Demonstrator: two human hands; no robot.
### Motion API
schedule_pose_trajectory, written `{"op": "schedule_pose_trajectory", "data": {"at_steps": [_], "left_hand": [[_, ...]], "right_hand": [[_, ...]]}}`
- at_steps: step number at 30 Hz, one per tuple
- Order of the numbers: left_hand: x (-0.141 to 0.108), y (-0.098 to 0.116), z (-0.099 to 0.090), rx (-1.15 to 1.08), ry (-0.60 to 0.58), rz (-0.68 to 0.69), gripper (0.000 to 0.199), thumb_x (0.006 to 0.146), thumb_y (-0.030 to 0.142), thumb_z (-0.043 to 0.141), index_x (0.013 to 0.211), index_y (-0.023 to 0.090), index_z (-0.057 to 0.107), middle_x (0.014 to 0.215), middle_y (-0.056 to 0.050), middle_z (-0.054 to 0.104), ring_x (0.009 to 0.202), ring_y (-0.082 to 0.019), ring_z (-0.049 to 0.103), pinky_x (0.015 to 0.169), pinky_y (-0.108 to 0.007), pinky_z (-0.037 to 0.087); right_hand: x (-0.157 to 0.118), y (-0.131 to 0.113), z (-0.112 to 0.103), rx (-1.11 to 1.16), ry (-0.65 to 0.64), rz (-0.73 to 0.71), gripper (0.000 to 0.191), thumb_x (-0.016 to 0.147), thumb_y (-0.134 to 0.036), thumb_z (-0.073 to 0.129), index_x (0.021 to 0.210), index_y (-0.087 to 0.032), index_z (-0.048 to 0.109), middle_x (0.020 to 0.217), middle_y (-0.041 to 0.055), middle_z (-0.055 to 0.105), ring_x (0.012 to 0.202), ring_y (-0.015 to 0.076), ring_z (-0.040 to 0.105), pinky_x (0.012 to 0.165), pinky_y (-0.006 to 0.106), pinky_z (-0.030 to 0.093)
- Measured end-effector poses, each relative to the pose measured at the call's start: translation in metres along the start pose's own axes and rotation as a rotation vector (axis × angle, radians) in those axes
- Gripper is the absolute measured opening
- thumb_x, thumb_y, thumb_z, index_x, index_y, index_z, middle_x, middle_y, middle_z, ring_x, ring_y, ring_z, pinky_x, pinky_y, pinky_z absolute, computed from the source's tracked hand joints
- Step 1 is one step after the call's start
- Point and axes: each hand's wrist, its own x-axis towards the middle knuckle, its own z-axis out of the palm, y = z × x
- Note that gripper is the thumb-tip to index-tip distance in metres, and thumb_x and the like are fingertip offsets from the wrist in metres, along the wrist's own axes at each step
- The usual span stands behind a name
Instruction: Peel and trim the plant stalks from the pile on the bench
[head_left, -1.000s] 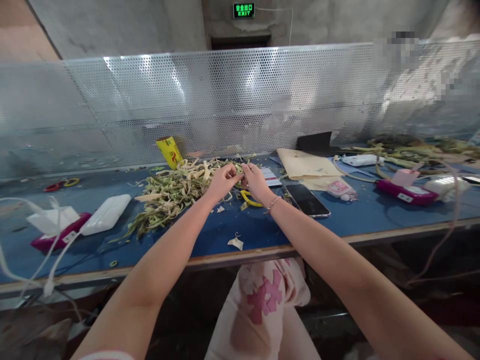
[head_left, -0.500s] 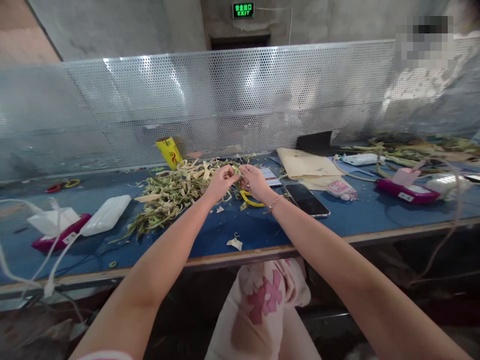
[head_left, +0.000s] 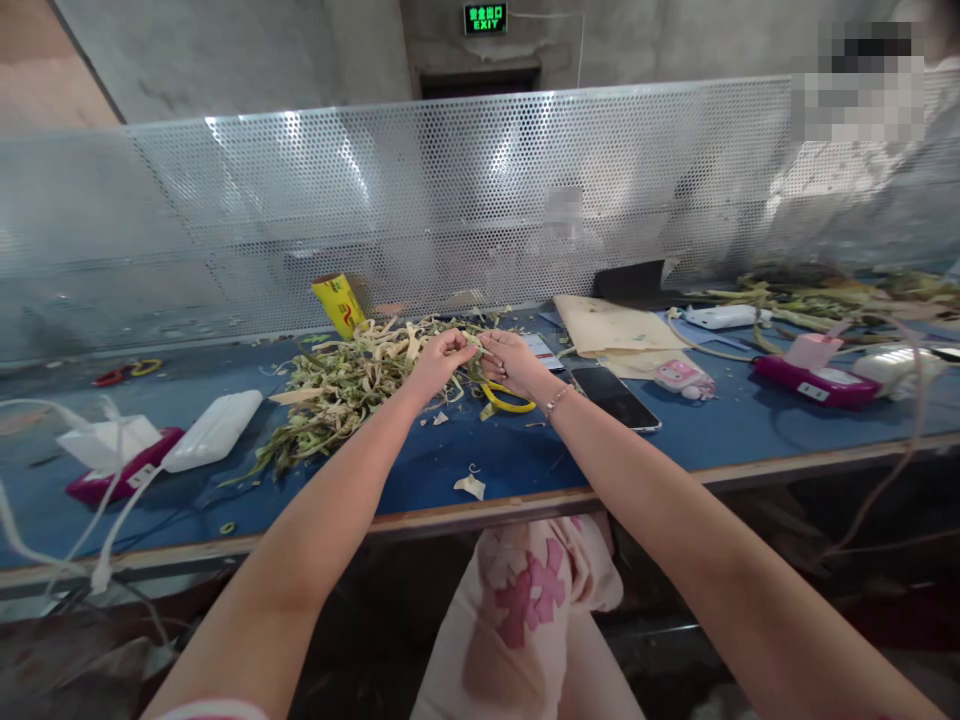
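My left hand [head_left: 441, 362] is closed in a pinch at the right side of a heap of dried, curled green plant pieces [head_left: 341, 385]. Close against it, my right hand [head_left: 514, 362] is closed too, its fingertips near the left ones. Between them a small pale green plant piece [head_left: 475, 345] shows, pinched by both hands. Under my right hand lies a yellow loop-shaped handle [head_left: 511, 402]. A phone with a lit screen [head_left: 541, 350] is partly hidden behind that hand, and a dark phone [head_left: 615, 398] lies to its right.
A yellow packet [head_left: 339, 304] stands behind the heap. White devices and a magenta power strip [head_left: 97, 485] with cables are at left. Brown paper [head_left: 611, 325], a pink toy [head_left: 681, 378] and another magenta strip [head_left: 814, 385] are at right. A perforated metal screen [head_left: 390, 210] runs behind.
Both hands stay close together, with the fingers slightly shifted. More of the pale green piece shows between them. The right wrist has moved slightly to the right.
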Motion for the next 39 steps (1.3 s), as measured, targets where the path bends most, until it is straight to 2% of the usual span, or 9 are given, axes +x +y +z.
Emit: {"op": "schedule_pose_trajectory", "data": {"at_steps": [7, 14, 18, 22, 25, 29, 33, 37, 39], "left_hand": [[0.001, -0.001, 0.000, 0.070, 0.013, 0.002, 0.025, 0.068, 0.028, 0.058, 0.057, 0.017, 0.039, 0.052, 0.006, 0.037, 0.048, -0.006, 0.034, 0.050, -0.021, 0.028], [0.001, -0.006, 0.001, 0.174, 0.008, 0.017, 0.026, 0.067, 0.030, 0.059, 0.057, 0.017, 0.039, 0.054, 0.005, 0.038, 0.049, -0.007, 0.034, 0.051, -0.021, 0.030], [-0.001, -0.009, 0.003, 0.219, 0.022, 0.005, 0.030, 0.073, 0.037, 0.053, 0.057, 0.018, 0.037, 0.052, 0.005, 0.035, 0.049, -0.008, 0.033, 0.051, -0.022, 0.028], [-0.002, -0.009, 0.010, 0.316, 0.178, -0.004, 0.034, 0.083, 0.038, 0.038, 0.056, 0.019, 0.030, 0.051, 0.004, 0.032, 0.051, -0.010, 0.034, 0.052, -0.024, 0.027], [-0.004, -0.006, 0.016, 0.394, 0.289, 0.016, 0.035, 0.084, 0.035, 0.038, 0.056, 0.019, 0.028, 0.050, 0.004, 0.029, 0.050, -0.010, 0.033, 0.053, -0.025, 0.024], [-0.005, -0.003, 0.018, 0.444, 0.320, 0.072, 0.036, 0.083, 0.034, 0.041, 0.055, 0.019, 0.026, 0.049, 0.004, 0.027, 0.049, -0.010, 0.030, 0.053, -0.026, 0.022], [-0.004, -0.007, 0.015, 0.280, 0.287, 0.063, 0.038, 0.080, 0.040, 0.045, 0.054, 0.018, 0.030, 0.050, 0.003, 0.029, 0.050, -0.010, 0.030, 0.053, -0.025, 0.023], [-0.003, -0.010, 0.010, -0.007, 0.183, -0.051, 0.035, 0.081, 0.043, 0.041, 0.056, 0.019, 0.039, 0.050, 0.003, 0.034, 0.046, -0.009, 0.032, 0.050, -0.024, 0.025], [-0.003, -0.011, 0.008, -0.016, 0.162, -0.068, 0.030, 0.080, 0.041, 0.043, 0.059, 0.018, 0.044, 0.050, 0.003, 0.038, 0.045, -0.009, 0.033, 0.048, -0.023, 0.025]], "right_hand": [[0.001, 0.000, -0.004, -0.061, 0.002, 0.036, 0.018, 0.080, -0.027, 0.052, 0.070, -0.019, 0.039, 0.036, -0.0126, 0.030, 0.029, 0.0016, 0.023, 0.032, 0.014, 0.015], [-0.003, -0.004, -0.009, -0.192, -0.059, 0.087, 0.020, 0.079, -0.028, 0.054, 0.071, -0.020, 0.037, 0.037, -0.0120, 0.033, 0.030, 0.0030, 0.026, 0.034, 0.016, 0.020], [0.000, -0.003, -0.007, -0.372, 0.052, 0.071, 0.016, 0.083, -0.021, 0.043, 0.069, -0.021, 0.036, 0.035, -0.0116, 0.032, 0.029, 0.0049, 0.028, 0.035, 0.018, 0.021], [0.005, 0.001, -0.002, -0.634, 0.164, -0.033, 0.016, 0.082, -0.017, 0.040, 0.067, -0.021, 0.036, 0.037, -0.0108, 0.031, 0.033, 0.0061, 0.032, 0.040, 0.019, 0.027], [0.007, 0.002, 0.000, -0.775, 0.249, -0.117, 0.014, 0.079, -0.017, 0.041, 0.066, -0.020, 0.037, 0.044, -0.0093, 0.035, 0.040, 0.0069, 0.038, 0.045, 0.020, 0.031], [0.007, 0.003, 0.002, -0.812, 0.285, -0.119, 0.012, 0.077, -0.019, 0.040, 0.066, -0.020, 0.036, 0.053, -0.0069, 0.037, 0.049, 0.0089, 0.044, 0.051, 0.021, 0.033], [0.006, 0.006, 0.003, -0.910, 0.362, -0.221, 0.012, 0.076, -0.017, 0.039, 0.065, -0.021, 0.035, 0.057, -0.0045, 0.040, 0.055, 0.0110, 0.041, 0.057, 0.023, 0.031], [0.004, 0.005, 0.003, -0.972, 0.381, -0.368, 0.011, 0.076, -0.016, 0.038, 0.067, -0.022, 0.033, 0.061, -0.0028, 0.041, 0.058, 0.0122, 0.038, 0.060, 0.025, 0.030], [0.002, 0.003, 0.003, -0.978, 0.376, -0.388, 0.011, 0.077, -0.016, 0.037, 0.069, -0.022, 0.032, 0.061, -0.0027, 0.040, 0.057, 0.0123, 0.037, 0.061, 0.025, 0.029]]}}
